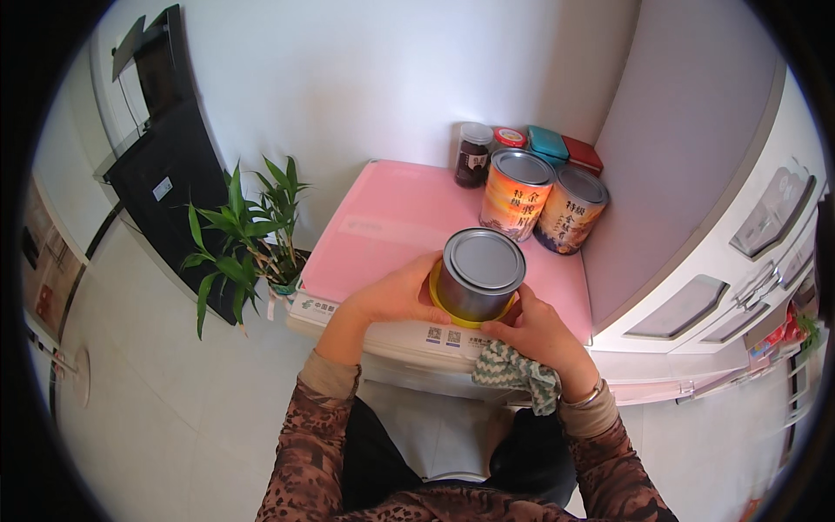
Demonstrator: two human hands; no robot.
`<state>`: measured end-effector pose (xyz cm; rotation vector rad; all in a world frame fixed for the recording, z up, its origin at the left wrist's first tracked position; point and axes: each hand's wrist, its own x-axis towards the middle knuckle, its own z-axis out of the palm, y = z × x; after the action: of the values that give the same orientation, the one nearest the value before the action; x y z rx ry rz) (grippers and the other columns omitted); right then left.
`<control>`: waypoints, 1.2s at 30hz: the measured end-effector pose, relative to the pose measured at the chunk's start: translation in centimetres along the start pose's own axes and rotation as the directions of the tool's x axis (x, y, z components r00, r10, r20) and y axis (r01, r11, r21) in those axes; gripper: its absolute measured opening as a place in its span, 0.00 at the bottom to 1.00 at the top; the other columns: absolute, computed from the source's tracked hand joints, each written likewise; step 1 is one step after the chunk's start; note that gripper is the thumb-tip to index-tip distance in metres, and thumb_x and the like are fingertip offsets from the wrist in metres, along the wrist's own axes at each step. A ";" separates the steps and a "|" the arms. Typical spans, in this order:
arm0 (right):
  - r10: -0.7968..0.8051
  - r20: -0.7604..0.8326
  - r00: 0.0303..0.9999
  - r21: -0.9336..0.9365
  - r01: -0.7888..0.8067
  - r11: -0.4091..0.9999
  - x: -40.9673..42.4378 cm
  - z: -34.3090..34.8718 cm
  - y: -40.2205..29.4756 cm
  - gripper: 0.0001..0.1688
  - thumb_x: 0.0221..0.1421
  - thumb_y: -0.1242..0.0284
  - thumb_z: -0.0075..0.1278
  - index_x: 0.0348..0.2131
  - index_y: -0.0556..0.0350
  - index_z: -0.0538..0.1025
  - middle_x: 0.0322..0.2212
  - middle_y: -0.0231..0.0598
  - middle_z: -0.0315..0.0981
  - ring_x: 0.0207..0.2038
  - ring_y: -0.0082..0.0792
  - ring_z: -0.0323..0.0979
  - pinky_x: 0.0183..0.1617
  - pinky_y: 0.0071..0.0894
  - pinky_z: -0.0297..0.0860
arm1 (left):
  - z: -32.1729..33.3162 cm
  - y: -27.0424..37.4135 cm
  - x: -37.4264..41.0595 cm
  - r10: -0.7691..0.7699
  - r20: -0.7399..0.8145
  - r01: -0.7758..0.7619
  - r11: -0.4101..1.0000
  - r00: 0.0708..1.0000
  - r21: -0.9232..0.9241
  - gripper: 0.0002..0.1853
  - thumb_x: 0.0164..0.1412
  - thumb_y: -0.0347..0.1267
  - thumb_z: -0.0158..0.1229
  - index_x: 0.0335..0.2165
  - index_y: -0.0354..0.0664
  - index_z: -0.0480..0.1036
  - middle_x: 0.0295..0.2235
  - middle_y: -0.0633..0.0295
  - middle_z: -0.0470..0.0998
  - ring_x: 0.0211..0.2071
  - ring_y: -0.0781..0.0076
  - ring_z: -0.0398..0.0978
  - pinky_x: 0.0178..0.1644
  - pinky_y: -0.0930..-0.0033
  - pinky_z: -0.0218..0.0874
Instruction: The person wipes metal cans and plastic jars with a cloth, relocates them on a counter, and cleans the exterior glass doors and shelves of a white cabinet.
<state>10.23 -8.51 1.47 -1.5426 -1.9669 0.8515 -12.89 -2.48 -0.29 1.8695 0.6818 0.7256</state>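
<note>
A plain silver metal tin (483, 267) with a round lid stands upright near the front edge of the pink-topped cabinet (365, 228), a yellow rim around its base. My left hand (408, 293) grips the yellow rim from the left. On the other side, my right hand (538, 326) has its thumb and fingers on the same rim. A green-and-white patterned cloth (518, 375) hangs over the front edge below my right hand; whether that hand also holds it, I cannot tell. Behind the silver tin are an orange printed tin (515, 196) and a darker printed tin (571, 212).
At the back stand a dark-filled jar (472, 160), a red-lidded jar (509, 137), a teal tin box (548, 145) and a red box (582, 155). A leafy potted plant (251, 228) is left of the cabinet. A white-doored cupboard (704, 287) rises at the right.
</note>
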 end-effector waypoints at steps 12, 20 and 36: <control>-0.123 0.136 0.983 0.008 0.123 0.992 10.2 2.2 -1.8 0.34 0.35 0.62 0.61 0.40 0.66 0.68 0.33 0.50 0.73 0.37 0.42 0.72 0.41 0.32 0.66 | -5.1 -0.4 -1.3 -0.180 -0.236 0.246 0.925 0.955 0.289 0.40 0.40 0.31 0.66 0.50 0.32 0.55 0.43 0.50 0.68 0.43 0.63 0.68 0.46 0.67 0.61; -0.159 0.144 0.977 0.046 0.154 0.987 19.7 4.2 -2.1 0.37 0.36 0.64 0.62 0.42 0.70 0.67 0.36 0.51 0.72 0.39 0.38 0.71 0.44 0.31 0.66 | -11.3 -4.6 1.6 -0.151 -0.337 0.294 0.854 0.929 0.430 0.34 0.42 0.36 0.65 0.46 0.31 0.60 0.37 0.51 0.72 0.36 0.65 0.71 0.40 0.68 0.63; -0.202 0.044 0.978 0.150 0.193 0.970 31.9 7.3 -0.4 0.41 0.41 0.69 0.60 0.51 0.68 0.60 0.39 0.49 0.71 0.40 0.33 0.71 0.44 0.27 0.67 | -17.5 -12.3 6.9 -0.081 -0.545 0.326 0.871 0.835 0.369 0.33 0.47 0.36 0.61 0.48 0.28 0.58 0.44 0.43 0.68 0.46 0.51 0.67 0.50 0.61 0.58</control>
<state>-2.73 21.17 -3.11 -1.2294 -2.0119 0.9420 -22.88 17.20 -4.35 1.9682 1.4913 0.9987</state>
